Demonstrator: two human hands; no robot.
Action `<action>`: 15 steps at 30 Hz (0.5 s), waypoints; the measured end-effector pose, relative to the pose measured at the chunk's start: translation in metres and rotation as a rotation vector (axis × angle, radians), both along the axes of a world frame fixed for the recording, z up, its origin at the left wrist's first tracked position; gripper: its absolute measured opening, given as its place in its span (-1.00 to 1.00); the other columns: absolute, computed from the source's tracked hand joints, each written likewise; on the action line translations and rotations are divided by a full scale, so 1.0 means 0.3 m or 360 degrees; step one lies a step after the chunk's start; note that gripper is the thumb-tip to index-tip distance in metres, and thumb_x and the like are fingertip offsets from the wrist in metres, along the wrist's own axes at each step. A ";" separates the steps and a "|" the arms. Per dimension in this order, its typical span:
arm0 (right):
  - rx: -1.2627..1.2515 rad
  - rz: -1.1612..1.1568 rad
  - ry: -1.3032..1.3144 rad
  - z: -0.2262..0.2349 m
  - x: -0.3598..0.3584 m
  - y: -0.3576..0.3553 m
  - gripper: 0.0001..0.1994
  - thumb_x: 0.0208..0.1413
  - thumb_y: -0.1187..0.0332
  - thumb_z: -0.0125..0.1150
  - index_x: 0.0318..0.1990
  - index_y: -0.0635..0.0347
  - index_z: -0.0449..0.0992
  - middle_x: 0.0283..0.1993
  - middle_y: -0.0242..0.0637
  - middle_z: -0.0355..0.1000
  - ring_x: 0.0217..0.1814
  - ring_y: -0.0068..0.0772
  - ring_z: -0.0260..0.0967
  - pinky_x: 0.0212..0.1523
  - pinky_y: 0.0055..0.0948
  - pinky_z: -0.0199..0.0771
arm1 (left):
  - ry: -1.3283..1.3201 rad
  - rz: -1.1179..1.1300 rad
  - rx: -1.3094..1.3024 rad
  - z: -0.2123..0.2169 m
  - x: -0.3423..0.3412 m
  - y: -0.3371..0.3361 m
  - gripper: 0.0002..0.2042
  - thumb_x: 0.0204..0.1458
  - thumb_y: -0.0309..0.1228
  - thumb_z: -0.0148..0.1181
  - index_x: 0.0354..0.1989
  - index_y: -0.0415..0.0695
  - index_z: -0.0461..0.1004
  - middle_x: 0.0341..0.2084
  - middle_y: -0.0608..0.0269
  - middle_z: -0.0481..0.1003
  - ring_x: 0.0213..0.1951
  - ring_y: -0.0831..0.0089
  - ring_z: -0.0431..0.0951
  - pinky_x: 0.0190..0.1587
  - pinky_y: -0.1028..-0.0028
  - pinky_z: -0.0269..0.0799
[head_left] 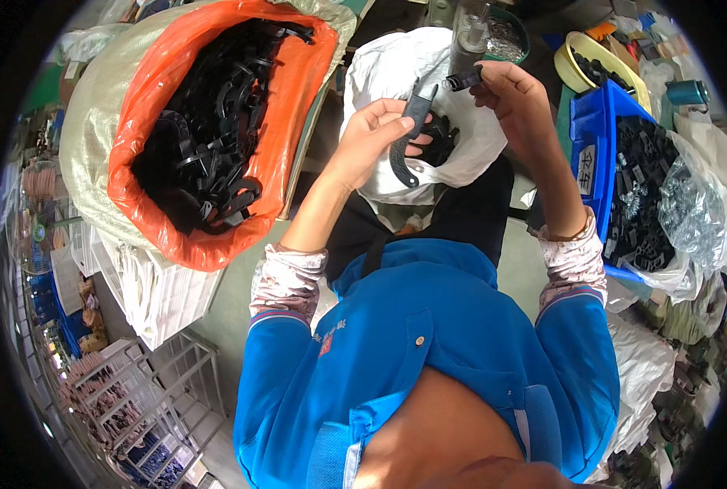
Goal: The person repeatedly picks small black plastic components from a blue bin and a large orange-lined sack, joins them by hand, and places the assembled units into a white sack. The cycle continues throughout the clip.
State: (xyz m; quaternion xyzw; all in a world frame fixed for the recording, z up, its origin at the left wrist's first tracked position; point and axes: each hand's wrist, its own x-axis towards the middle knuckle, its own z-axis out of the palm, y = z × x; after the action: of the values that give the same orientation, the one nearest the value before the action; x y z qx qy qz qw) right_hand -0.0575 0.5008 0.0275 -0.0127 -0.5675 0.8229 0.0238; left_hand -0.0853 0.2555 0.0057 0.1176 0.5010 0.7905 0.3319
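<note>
over white bag (461, 155) | left hand (373, 134): curved black plastic strip (408, 134) | right hand (514, 94): small black cylinder (463, 79)

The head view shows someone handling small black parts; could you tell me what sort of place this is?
Probably a small factory assembly station. An orange-lined sack brims with black plastic parts, a blue bin holds more, and the left hand holds a curved black piece while the right hand holds a small black part.
</note>
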 end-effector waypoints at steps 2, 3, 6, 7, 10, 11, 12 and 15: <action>0.0142 0.0071 0.0027 0.009 -0.016 0.001 -0.77 0.15 0.33 0.17 -0.12 0.29 0.50 -0.27 -0.27 0.49 -0.26 -0.47 0.43 -0.18 -0.50 0.42 | -0.0001 -0.0032 -0.0019 0.004 0.008 -0.007 -0.72 0.12 -0.43 0.12 -0.03 -0.29 0.38 -0.14 0.01 0.51 -0.24 0.33 0.59 -0.30 0.46 0.55; 0.0183 0.0080 0.0030 0.014 -0.020 -0.002 -0.77 0.14 0.33 0.18 -0.13 0.29 0.50 -0.28 -0.27 0.49 -0.26 -0.48 0.43 -0.18 -0.50 0.42 | 0.0015 -0.0039 -0.0051 0.010 0.009 -0.008 -0.71 0.11 -0.43 0.12 -0.01 -0.28 0.37 -0.15 0.01 0.52 -0.25 0.33 0.59 -0.32 0.46 0.55; 0.0306 0.0112 0.0038 0.030 -0.034 -0.013 -0.77 0.13 0.33 0.19 -0.14 0.29 0.51 -0.29 -0.27 0.50 -0.27 -0.50 0.42 -0.20 -0.51 0.42 | 0.0090 -0.0069 -0.0117 0.007 0.016 -0.015 -0.66 0.11 -0.44 0.12 0.04 -0.28 0.36 -0.17 0.03 0.53 -0.25 0.34 0.59 -0.34 0.48 0.54; 0.0350 0.0129 0.0040 0.034 -0.037 -0.014 -0.77 0.13 0.33 0.19 -0.14 0.29 0.51 -0.29 -0.27 0.50 -0.27 -0.50 0.42 -0.20 -0.52 0.42 | 0.0120 -0.0082 -0.0134 0.005 0.017 -0.017 -0.65 0.10 -0.45 0.12 0.06 -0.29 0.35 -0.18 0.03 0.53 -0.26 0.34 0.59 -0.35 0.48 0.54; 0.0424 0.0214 0.0067 0.032 -0.046 -0.013 -0.78 0.12 0.36 0.20 -0.15 0.30 0.51 -0.28 -0.27 0.50 -0.27 -0.51 0.42 -0.23 -0.53 0.43 | 0.0154 -0.0092 -0.0125 0.004 0.018 -0.015 -0.63 0.10 -0.45 0.12 0.10 -0.26 0.34 -0.22 0.07 0.54 -0.28 0.39 0.58 -0.37 0.49 0.53; 0.0439 0.0249 0.0080 0.029 -0.048 -0.013 -0.79 0.12 0.37 0.20 -0.15 0.31 0.51 -0.28 -0.27 0.50 -0.27 -0.52 0.42 -0.24 -0.53 0.44 | 0.0168 -0.0097 -0.0126 0.003 0.017 -0.015 -0.63 0.10 -0.45 0.12 0.10 -0.25 0.34 -0.22 0.07 0.54 -0.28 0.40 0.57 -0.37 0.50 0.53; 0.0457 0.0250 0.0089 0.024 -0.049 -0.015 -0.79 0.13 0.38 0.19 -0.14 0.31 0.51 -0.29 -0.29 0.49 -0.29 -0.54 0.41 -0.24 -0.55 0.42 | 0.0157 -0.0104 -0.0108 0.001 0.016 -0.013 -0.63 0.11 -0.45 0.12 0.10 -0.24 0.34 -0.22 0.09 0.53 -0.29 0.42 0.56 -0.38 0.50 0.53; 0.0496 0.0264 0.0121 0.016 -0.052 -0.022 -0.81 0.14 0.41 0.17 -0.14 0.31 0.51 -0.31 -0.31 0.49 -0.30 -0.57 0.40 -0.26 -0.58 0.41 | 0.0112 -0.0119 -0.0053 0.005 0.018 -0.004 -0.62 0.11 -0.45 0.11 0.11 -0.24 0.32 -0.24 0.13 0.52 -0.30 0.46 0.54 -0.41 0.54 0.50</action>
State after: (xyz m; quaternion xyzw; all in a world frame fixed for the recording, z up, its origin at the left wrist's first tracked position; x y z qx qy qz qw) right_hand -0.0732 0.4944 0.0323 0.0691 -0.6859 0.7241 -0.0212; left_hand -0.0798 0.2544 0.0072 0.1584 0.5207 0.7645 0.3454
